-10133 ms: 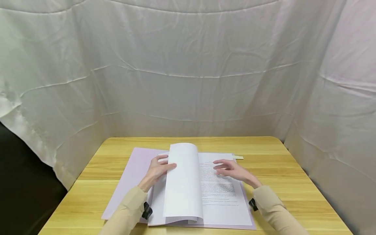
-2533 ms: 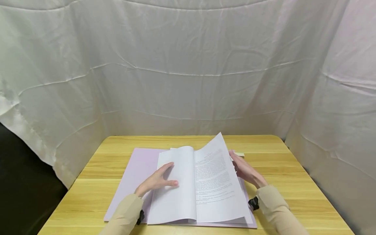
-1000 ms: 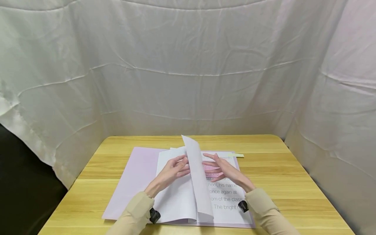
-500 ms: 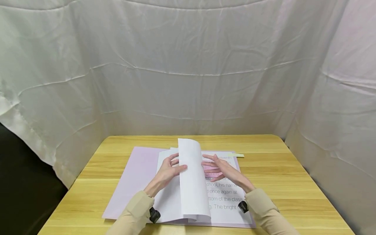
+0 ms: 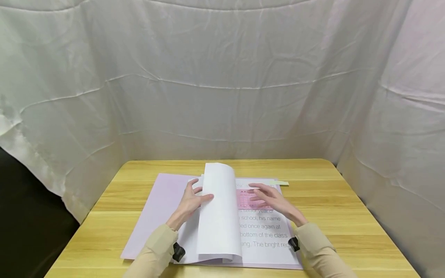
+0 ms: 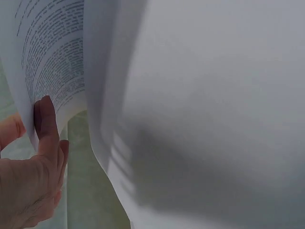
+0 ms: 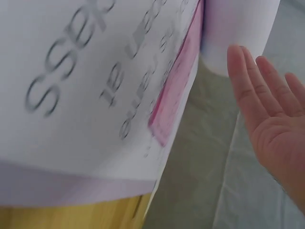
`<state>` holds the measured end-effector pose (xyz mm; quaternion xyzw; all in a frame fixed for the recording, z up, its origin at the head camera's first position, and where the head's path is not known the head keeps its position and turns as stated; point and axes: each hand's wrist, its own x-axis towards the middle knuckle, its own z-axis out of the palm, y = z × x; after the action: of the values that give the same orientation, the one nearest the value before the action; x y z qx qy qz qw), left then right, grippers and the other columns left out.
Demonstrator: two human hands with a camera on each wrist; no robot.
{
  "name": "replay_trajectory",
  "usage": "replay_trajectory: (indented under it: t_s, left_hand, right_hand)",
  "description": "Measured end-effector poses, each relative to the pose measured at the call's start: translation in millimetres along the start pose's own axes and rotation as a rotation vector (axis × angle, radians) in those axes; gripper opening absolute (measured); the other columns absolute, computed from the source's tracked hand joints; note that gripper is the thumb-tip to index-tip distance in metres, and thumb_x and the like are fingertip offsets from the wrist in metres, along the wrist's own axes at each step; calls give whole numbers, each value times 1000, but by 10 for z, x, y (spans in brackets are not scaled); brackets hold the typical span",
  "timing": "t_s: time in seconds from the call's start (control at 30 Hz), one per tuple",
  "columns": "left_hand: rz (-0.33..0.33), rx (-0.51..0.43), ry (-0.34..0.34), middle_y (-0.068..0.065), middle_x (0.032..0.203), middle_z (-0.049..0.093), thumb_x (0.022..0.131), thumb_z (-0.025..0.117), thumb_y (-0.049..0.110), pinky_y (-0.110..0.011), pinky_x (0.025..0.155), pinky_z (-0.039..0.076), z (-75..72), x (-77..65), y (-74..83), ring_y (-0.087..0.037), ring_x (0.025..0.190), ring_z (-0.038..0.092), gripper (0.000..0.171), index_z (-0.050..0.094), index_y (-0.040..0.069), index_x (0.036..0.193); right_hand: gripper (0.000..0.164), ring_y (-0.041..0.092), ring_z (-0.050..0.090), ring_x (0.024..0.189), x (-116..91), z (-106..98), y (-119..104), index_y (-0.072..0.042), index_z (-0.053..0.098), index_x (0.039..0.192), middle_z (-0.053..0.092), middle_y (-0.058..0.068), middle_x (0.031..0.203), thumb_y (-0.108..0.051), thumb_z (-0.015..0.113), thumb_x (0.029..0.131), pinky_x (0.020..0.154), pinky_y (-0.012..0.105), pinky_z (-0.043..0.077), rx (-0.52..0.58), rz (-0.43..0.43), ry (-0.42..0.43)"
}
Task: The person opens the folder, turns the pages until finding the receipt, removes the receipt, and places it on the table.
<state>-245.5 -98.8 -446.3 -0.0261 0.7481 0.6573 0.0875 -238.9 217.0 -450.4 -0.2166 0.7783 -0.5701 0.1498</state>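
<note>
A lilac folder [image 5: 163, 208] lies spread on the table, with a stack of white printed pages in it. My left hand [image 5: 187, 204] pinches the edge of a curled-over page [image 5: 219, 220] between thumb and fingers. In the left wrist view the fingers [image 6: 46, 126] press the printed side of that page. My right hand [image 5: 276, 201] hovers with extended fingers over a pink printed slip [image 5: 242, 197]. The slip lies across a large-print page [image 5: 264, 237] and is partly hidden by the hand and the curled page. In the right wrist view, the right palm [image 7: 274, 133] holds nothing.
A pale yellow-green tab [image 5: 283, 183] sticks out past the folder's upper right edge. The wooden table [image 5: 333, 208] runs around the folder on all sides. Light fabric [image 5: 222, 88] hangs behind and at both sides.
Since 2.5 seconds ago, a small-print page has been turned leftward, uncovering large print and the pink slip. In the last half second, my left hand draws it further left; my right shifts right.
</note>
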Motion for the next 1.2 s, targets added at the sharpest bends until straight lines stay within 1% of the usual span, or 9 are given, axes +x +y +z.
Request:
replay_trajectory:
  t_s: [0.07,0.17,0.27,0.47,0.6,0.77,0.9,1.07,1.2]
  left_hand:
    - [2,12,-2,-32,149,44,83,80,10,-58,105,47,-45,11,-13,-43,123,59,98,16,4,157]
    - [1,43,-4,-30,148,46,82,81,12,-52,102,51,-107,21,-35,-40,117,62,100,15,5,158]
    - [3,91,0,-30,146,47,81,83,15,-50,100,51,-163,37,-62,-39,115,63,102,16,5,158]
    - [9,181,22,-33,146,45,80,83,14,-59,108,45,-261,69,-118,-47,124,55,102,16,3,157]
    - [17,255,28,-35,146,43,82,82,13,-62,108,44,-311,85,-143,-50,127,52,101,15,1,156]
    - [40,335,34,-37,142,45,81,83,10,-62,106,45,-359,115,-193,-51,125,52,100,17,-2,155]
    - [67,383,27,-39,140,47,80,82,6,-63,106,45,-378,123,-231,-53,125,52,98,18,-4,154]
    - [120,493,9,-41,144,44,79,81,2,-65,109,42,-367,132,-271,-56,133,46,94,22,-6,152]
    - [157,564,-2,-40,146,41,78,80,0,-65,113,37,-337,142,-304,-56,137,40,90,27,-7,151]
  right_hand:
    - [52,53,58,124,-9,-38,44,1,38,151,46,35,148,-26,47,108,103,59,51,-12,-3,32]
    - [53,53,60,120,-27,-94,106,4,40,149,48,37,144,-22,54,105,102,58,53,-22,1,73]
    - [56,49,62,118,-51,-155,164,7,40,147,50,37,142,-20,58,102,100,52,55,-39,22,109]
    - [57,37,67,105,-62,-274,298,9,41,146,55,35,134,-14,63,98,90,44,60,-49,111,163]
    - [57,30,68,98,-53,-335,409,10,42,145,60,31,123,-10,65,97,82,39,62,-48,158,180]
    - [59,21,64,89,-48,-389,487,10,44,143,62,21,110,-11,69,94,74,31,60,-76,171,183]
    - [60,15,59,84,-37,-412,505,10,46,142,61,17,104,-11,71,92,67,26,57,-113,155,178]
    - [61,12,56,81,-8,-416,511,10,47,142,59,16,100,-10,73,90,62,25,53,-169,149,168]
    - [64,13,54,80,31,-415,529,6,48,143,59,14,99,-10,75,88,61,26,52,-205,189,153]
